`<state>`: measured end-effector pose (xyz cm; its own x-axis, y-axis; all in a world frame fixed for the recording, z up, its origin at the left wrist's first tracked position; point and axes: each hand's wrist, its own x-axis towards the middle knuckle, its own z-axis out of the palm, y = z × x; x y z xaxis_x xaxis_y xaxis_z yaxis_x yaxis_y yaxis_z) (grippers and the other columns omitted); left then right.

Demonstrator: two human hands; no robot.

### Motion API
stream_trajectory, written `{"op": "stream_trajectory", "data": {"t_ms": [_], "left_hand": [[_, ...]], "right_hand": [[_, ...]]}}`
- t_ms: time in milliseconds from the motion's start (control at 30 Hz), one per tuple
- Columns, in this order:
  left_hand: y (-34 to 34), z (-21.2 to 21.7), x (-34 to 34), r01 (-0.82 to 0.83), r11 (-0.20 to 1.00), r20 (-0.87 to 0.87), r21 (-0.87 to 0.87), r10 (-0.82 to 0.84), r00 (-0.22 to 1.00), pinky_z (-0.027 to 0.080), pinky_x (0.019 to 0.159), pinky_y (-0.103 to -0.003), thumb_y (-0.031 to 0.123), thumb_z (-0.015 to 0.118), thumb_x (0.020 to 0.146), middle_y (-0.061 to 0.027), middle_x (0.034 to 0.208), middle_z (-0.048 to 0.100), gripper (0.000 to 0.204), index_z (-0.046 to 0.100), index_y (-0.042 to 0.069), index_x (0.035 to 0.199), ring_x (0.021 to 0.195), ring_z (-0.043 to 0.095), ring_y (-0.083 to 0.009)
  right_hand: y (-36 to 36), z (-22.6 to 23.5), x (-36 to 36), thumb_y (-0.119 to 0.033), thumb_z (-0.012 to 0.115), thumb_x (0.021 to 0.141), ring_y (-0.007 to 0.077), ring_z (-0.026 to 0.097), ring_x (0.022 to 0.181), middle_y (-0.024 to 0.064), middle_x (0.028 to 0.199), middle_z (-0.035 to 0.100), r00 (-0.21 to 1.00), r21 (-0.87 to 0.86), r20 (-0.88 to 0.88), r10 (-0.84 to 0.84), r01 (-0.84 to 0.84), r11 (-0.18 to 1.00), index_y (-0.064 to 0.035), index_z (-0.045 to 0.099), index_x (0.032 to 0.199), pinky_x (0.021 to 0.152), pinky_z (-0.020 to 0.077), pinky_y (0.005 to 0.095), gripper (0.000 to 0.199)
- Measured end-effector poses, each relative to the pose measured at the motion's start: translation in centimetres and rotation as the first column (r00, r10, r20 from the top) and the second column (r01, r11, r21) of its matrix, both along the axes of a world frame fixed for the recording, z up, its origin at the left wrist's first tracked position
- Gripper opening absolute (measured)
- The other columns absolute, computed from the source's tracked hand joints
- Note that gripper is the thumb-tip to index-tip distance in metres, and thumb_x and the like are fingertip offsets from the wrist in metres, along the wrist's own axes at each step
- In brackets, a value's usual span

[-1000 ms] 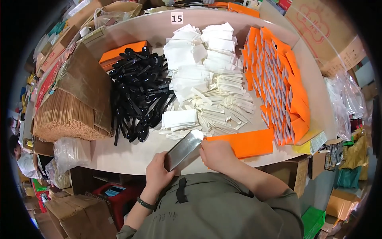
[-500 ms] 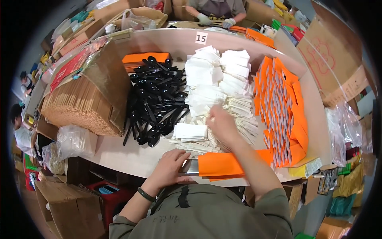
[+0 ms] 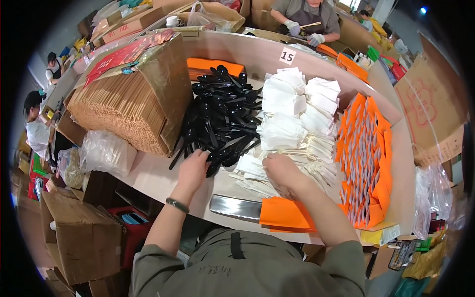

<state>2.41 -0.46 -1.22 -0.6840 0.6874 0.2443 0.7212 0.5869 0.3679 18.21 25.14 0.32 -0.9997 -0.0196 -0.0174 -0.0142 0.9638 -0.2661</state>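
Note:
My left hand (image 3: 194, 168) is at the near edge of a pile of black plastic spoons (image 3: 223, 111), its fingers bent in and pinching at one of them. Over the near end of the white paper napkin packets (image 3: 284, 101) is my right hand (image 3: 283, 171). Its fingers curl downward and inward, and what they hold is hidden beneath the hand. Between my hands lie loose white packets (image 3: 251, 167). Below my right wrist, an orange sleeve (image 3: 284, 213) covers part of a shiny metal strip (image 3: 236, 206) along the table's front edge.
A carton packed with wooden chopsticks (image 3: 123, 109) stands at left, beside a clear plastic bag (image 3: 104, 151). Overlapping orange sleeves (image 3: 366, 158) line the right side. Flat orange sleeves (image 3: 215, 67) lie behind the spoons. Beyond the curved table wall (image 3: 237, 48), a gloved co-worker (image 3: 307, 27) handles sticks.
My left hand has left the metal strip and moved up to the spoons. My right hand has come nearer to me over the packets. The whole view has shifted.

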Motion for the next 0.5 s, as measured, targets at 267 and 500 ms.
{"op": "stream_trajectory", "data": {"t_ms": [267, 500], "left_hand": [[2.4, 0.6, -2.1, 0.063, 0.998, 0.152, -0.002, -0.062, 0.987, 0.052, 0.078, -0.043, 0.015, 0.077, 0.078, -0.0132, 0.098, 0.063, 0.028, 0.063, 0.006, 0.101, 0.093, 0.064, -0.0349], [3.7, 1.9, -1.8, 0.027, 0.982, 0.141, -0.188, 0.000, 0.990, 0.053, 0.076, -0.043, 0.012, 0.071, 0.076, -0.0143, 0.097, 0.063, 0.019, 0.062, 0.005, 0.092, 0.090, 0.065, -0.0351]], "right_hand": [[-1.2, 0.9, 0.4, -0.009, 0.061, 0.079, 0.0356, 0.064, 0.082, 0.0155, 0.084, 0.062, 0.996, 0.004, -0.047, -0.074, 0.075, 0.997, -0.0019, 0.064, 0.081, 0.074, 0.0538, 0.0447, 0.008], [-1.3, -0.4, 0.6, -0.011, 0.062, 0.082, 0.0343, 0.065, 0.080, 0.0136, 0.083, 0.062, 0.993, 0.104, -0.069, -0.099, 0.105, 0.989, -0.0043, 0.065, 0.082, 0.072, 0.0536, 0.0440, 0.008]]}}
